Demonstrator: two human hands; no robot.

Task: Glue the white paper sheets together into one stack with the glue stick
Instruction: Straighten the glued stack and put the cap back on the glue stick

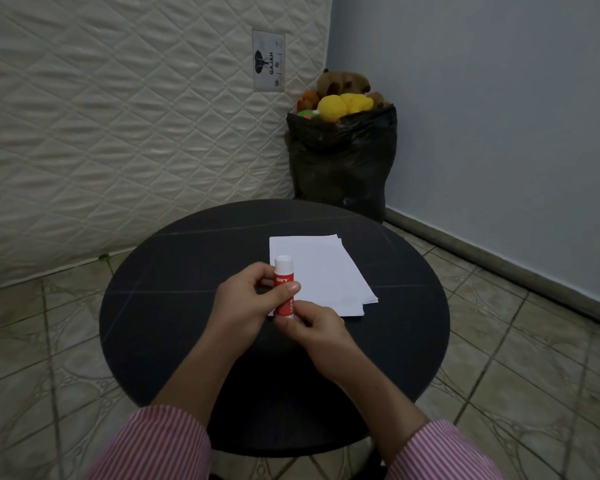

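The glue stick (284, 287) is gripped upright by the left hand (248, 303), its base pinched by the right hand (314, 327), above white paper sheets (323, 271) on the tabletop (187, 271)

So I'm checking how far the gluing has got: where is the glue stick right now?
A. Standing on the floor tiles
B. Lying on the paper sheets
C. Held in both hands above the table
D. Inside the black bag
C: the left hand grips the body of the glue stick and the right hand pinches its lower end, in front of the white paper sheets on the table.
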